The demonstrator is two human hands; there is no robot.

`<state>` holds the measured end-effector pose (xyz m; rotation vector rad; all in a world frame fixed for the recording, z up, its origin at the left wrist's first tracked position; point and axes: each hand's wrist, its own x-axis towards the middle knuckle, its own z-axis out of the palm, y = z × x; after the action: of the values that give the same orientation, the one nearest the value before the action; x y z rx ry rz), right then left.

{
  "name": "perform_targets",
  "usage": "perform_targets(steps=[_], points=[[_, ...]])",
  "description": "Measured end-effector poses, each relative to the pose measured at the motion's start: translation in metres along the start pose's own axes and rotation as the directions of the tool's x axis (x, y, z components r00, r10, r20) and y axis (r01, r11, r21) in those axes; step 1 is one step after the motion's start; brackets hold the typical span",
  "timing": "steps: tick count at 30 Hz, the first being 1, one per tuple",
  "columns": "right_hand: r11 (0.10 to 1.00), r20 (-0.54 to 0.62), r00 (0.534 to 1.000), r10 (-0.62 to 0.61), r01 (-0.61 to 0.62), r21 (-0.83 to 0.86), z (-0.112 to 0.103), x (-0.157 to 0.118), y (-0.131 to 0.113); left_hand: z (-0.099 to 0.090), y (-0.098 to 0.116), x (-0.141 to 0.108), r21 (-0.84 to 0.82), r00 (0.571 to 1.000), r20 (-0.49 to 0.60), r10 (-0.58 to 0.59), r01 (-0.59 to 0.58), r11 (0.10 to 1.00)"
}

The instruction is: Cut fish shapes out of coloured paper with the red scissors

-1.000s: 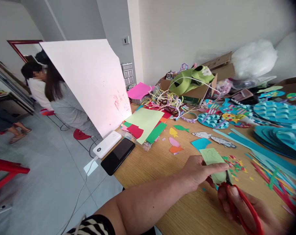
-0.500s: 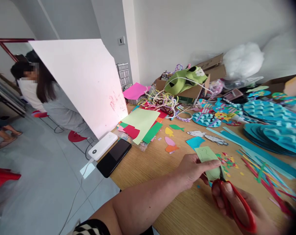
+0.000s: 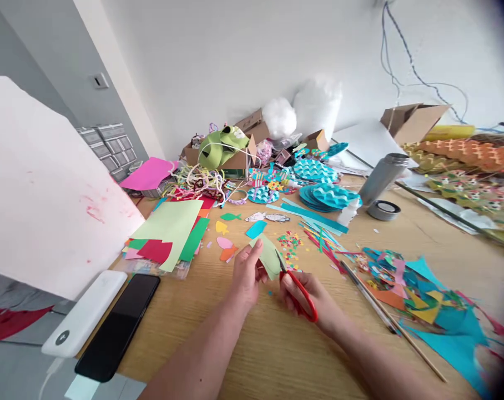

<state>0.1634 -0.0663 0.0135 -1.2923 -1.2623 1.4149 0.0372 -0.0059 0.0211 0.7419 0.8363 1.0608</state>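
Observation:
Between thumb and fingers, my left hand [image 3: 248,273] holds a light green piece of paper [image 3: 269,256]. My right hand [image 3: 308,294] is closed round the red handles of a pair of scissors [image 3: 302,300], whose dark blades lie against the paper's right edge. Just beyond are a blue paper piece [image 3: 256,228] and a scatter of small coloured paper bits [image 3: 290,244]. Left of the paper lie fish shapes: green [image 3: 231,216], yellow [image 3: 222,226], pink [image 3: 224,243] and orange [image 3: 228,253]. Two fish drawn in black and white [image 3: 256,217] lie farther back.
Left are stacked coloured sheets [image 3: 169,222], a black phone [image 3: 119,328], a white power bank [image 3: 85,311] and a white board [image 3: 48,183]. Right are paper scraps [image 3: 439,305], a wooden stick [image 3: 418,350], a metal flask [image 3: 383,178] and a glue bottle [image 3: 349,214]. Blue scalloped discs [image 3: 331,197] stand behind.
My view has swung to the right, bringing the flask and paper scraps in and leaving the people out. Both hands keep hold of the green paper and scissors; the paper's outline looks more trimmed.

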Motion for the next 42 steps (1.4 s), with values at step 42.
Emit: perform_targets(steps=[42], points=[[0.997,0.111,0.992,0.055,-0.06,0.048,-0.0055,0.0014,-0.0013,0.0008,-0.0071,0.001,-0.121,0.989,0.018,-0.146,0.147,0.982]])
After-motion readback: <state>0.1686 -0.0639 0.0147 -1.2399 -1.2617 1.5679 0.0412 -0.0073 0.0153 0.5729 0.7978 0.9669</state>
